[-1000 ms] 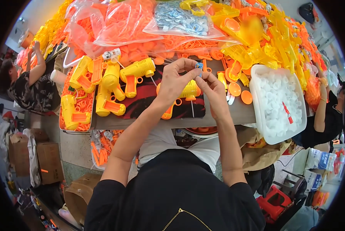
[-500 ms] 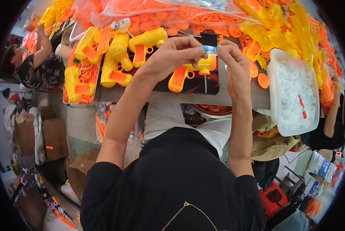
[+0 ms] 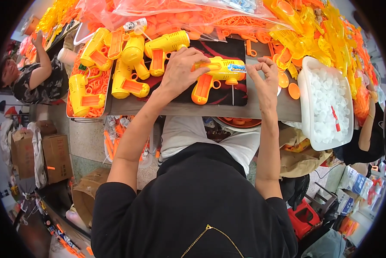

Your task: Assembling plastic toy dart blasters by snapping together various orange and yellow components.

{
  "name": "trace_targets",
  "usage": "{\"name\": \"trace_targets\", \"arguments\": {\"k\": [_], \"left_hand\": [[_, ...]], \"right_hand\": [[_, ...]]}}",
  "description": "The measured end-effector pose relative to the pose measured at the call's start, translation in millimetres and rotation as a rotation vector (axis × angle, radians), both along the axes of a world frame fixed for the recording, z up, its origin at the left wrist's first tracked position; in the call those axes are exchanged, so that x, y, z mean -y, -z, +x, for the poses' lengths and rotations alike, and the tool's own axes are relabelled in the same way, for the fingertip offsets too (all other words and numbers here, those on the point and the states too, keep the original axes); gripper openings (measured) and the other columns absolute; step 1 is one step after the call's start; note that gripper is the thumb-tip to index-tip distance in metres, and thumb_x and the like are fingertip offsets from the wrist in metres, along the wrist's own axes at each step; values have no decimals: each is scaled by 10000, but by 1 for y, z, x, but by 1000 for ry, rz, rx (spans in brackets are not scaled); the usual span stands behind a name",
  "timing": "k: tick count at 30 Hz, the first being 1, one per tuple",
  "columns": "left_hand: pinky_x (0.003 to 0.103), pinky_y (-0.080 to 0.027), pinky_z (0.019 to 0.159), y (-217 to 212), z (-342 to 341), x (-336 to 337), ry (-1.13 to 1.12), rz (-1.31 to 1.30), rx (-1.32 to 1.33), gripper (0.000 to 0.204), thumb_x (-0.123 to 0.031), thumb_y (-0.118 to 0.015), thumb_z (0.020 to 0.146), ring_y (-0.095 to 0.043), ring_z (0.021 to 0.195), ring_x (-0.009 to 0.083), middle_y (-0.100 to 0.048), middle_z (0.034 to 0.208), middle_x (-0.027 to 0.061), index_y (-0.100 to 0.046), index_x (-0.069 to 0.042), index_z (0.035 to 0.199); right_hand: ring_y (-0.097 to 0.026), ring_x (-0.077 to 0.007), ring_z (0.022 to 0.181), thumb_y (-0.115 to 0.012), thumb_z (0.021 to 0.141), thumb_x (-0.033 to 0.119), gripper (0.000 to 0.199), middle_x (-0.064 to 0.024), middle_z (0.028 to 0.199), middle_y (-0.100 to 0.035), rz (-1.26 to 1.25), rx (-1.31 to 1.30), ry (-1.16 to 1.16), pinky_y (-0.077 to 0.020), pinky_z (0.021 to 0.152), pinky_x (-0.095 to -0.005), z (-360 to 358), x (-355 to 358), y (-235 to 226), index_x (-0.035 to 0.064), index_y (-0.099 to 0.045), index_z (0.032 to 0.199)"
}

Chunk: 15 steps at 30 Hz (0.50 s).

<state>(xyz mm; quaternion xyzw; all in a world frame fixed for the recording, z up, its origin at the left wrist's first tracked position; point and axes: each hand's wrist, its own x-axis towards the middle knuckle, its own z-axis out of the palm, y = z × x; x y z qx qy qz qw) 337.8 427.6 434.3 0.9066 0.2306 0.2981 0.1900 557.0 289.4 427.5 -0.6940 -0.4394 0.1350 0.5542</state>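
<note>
1 labelled toy gun [image 3: 219, 66] on dark mat [image 3: 240, 93], just inside front edge of table [image 3: 283, 108]. Left hand [image 3: 181, 72] at gun's rear, fingers bent; cannot tell if gripping. Right hand [image 3: 266, 84] beside muzzle, fingers parted. Bare strip between mat and white tub [image 3: 305, 103].

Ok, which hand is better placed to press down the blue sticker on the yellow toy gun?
Probably the right hand: its fingertips are just beside the blue sticker, while the left hand is at the opposite end of the yellow toy gun.
</note>
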Motion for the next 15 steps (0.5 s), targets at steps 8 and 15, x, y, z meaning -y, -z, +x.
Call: {"name": "trace_targets", "arguments": {"k": [8,15], "left_hand": [[364,-459,886,10,0,-3,39,-48,96,236,-180,-773,816,-596,971,242,-673,1016,62,-726,-46,1004],[363,-456,890,8,1,-4,48,-71,117,221,-173,-776,817,-607,982,224,-676,1038,47,-737,-60,1004]], "right_hand": [[-453,-241,1219,-790,843,267,238,-77,1233,-521,-37,130,-4,-335,1067,-392,-2,-11,7,54,-691,807],[-454,-286,1143,-797,824,289,248,-99,1218,-554,-80,314,-48,-376,1003,-420,-29,-33,9,52,-723,823]]}}
